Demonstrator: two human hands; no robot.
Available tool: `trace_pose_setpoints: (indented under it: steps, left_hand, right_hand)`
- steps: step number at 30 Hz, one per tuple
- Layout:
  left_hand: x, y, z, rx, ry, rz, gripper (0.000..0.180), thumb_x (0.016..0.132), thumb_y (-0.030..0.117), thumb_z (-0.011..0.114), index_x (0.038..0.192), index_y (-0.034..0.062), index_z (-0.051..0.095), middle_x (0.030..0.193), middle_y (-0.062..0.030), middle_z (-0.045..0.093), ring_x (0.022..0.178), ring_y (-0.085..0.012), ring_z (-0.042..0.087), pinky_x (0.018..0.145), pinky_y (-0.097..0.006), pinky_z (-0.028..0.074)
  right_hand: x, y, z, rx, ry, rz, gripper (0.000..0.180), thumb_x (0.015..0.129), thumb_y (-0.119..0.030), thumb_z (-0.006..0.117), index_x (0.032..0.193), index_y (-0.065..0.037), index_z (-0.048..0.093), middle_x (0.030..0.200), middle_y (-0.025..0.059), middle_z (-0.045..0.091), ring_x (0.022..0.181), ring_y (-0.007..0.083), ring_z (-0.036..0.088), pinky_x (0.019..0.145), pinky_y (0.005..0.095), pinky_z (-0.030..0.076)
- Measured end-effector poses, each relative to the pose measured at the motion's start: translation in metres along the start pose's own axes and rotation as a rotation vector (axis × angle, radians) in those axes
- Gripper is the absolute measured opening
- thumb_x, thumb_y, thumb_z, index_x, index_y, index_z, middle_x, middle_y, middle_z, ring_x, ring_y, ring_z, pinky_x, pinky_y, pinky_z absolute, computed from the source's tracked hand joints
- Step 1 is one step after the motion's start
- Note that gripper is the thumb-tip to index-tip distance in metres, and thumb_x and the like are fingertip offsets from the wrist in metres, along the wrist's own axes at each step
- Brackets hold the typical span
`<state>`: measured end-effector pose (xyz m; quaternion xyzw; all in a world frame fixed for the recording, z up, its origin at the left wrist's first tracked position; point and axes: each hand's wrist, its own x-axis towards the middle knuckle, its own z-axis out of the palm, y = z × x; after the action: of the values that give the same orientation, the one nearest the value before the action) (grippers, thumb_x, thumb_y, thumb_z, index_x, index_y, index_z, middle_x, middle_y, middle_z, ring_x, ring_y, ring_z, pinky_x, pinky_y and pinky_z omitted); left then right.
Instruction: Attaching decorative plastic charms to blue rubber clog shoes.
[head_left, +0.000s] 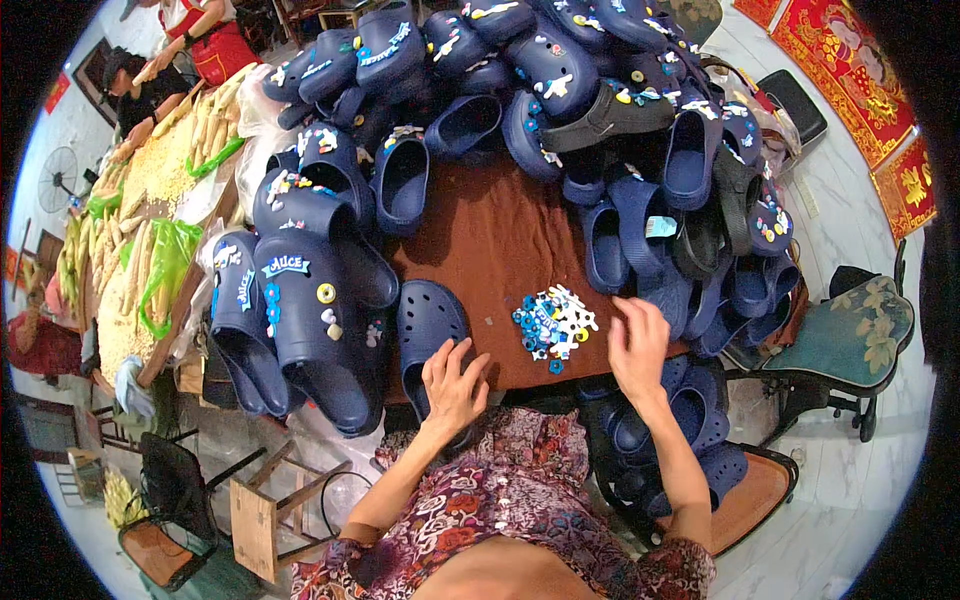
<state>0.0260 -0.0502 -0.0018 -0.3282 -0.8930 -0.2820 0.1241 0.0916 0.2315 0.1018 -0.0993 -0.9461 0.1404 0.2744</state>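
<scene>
The left hand [455, 385] rests with fingers spread on one navy clog [428, 330] at the desk [490, 235] edge. The right hand [638, 345], fingers loosely apart and holding nothing, hovers just right of one pile of blue-and-white shoe charms [553, 325]; they are too many to count.

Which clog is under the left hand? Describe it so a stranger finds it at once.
Start at the brown table heaped with navy clogs. At its near edge, just left of the small pile of blue and white charms, lies one navy clog with the left hand resting on its heel end. Unlike the decorated clogs to its left, its holed top is bare, with no charms.
</scene>
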Motion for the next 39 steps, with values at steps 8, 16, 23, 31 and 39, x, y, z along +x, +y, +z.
trace_pose_setpoints:
  steps: [8, 16, 23, 31, 39]
  left_hand:
    - [0.001, -0.001, 0.006, 0.009, 0.018, 0.022, 0.037, 0.071, 0.019, 0.071, 0.108, 0.0217, 0.071, 0.13, -0.0061, 0.056, 0.132, -0.0329, 0.039, 0.106, -0.047, 0.027]
    - [-0.001, -0.004, 0.01, 0.022, 0.05, 0.036, 0.034, 0.071, 0.021, 0.07, 0.105, 0.0225, 0.072, 0.126, -0.0049, 0.058, 0.129, -0.0316, 0.04, 0.105, -0.045, 0.026]
    - [0.001, -0.002, 0.009, 0.023, 0.046, 0.044, 0.031, 0.07, 0.019, 0.069, 0.101, 0.022, 0.074, 0.124, -0.0051, 0.059, 0.129, -0.0314, 0.04, 0.105, -0.046, 0.026]
    - [0.0, -0.004, 0.011, 0.057, 0.055, 0.067, 0.029, 0.07, 0.022, 0.068, 0.099, 0.0226, 0.074, 0.124, -0.0045, 0.058, 0.128, -0.031, 0.039, 0.105, -0.046, 0.025]
    - [0.002, -0.002, 0.009, 0.075, 0.041, 0.067, 0.033, 0.07, 0.023, 0.069, 0.102, 0.0231, 0.073, 0.126, -0.0052, 0.058, 0.13, -0.0297, 0.039, 0.105, -0.045, 0.026]
  right_hand:
    - [0.116, 0.027, 0.096, -0.187, -0.029, -0.041, 0.06, 0.078, -0.015, 0.074, 0.129, 0.003, 0.049, 0.124, 0.0215, 0.049, 0.116, 0.0389, 0.049, 0.095, 0.0483, 0.041]
    - [0.141, 0.058, 0.094, -0.391, 0.029, 0.067, 0.064, 0.074, -0.016, 0.075, 0.127, 0.007, 0.048, 0.133, 0.0308, 0.045, 0.126, 0.0466, 0.043, 0.1, 0.0534, 0.038]
    - [0.129, 0.054, 0.086, -0.47, -0.049, 0.082, 0.063, 0.075, -0.017, 0.072, 0.127, 0.011, 0.049, 0.14, 0.0369, 0.039, 0.139, 0.0526, 0.027, 0.115, 0.058, 0.022]
    - [0.168, 0.057, 0.136, -0.31, 0.019, 0.054, 0.062, 0.074, -0.019, 0.079, 0.126, 0.0, 0.052, 0.129, 0.0213, 0.048, 0.124, 0.0396, 0.046, 0.096, 0.0487, 0.041]
    - [0.178, 0.08, 0.166, -0.269, -0.008, 0.05, 0.042, 0.072, -0.015, 0.081, 0.106, -0.004, 0.059, 0.114, 0.0151, 0.057, 0.122, 0.0359, 0.047, 0.092, 0.047, 0.045]
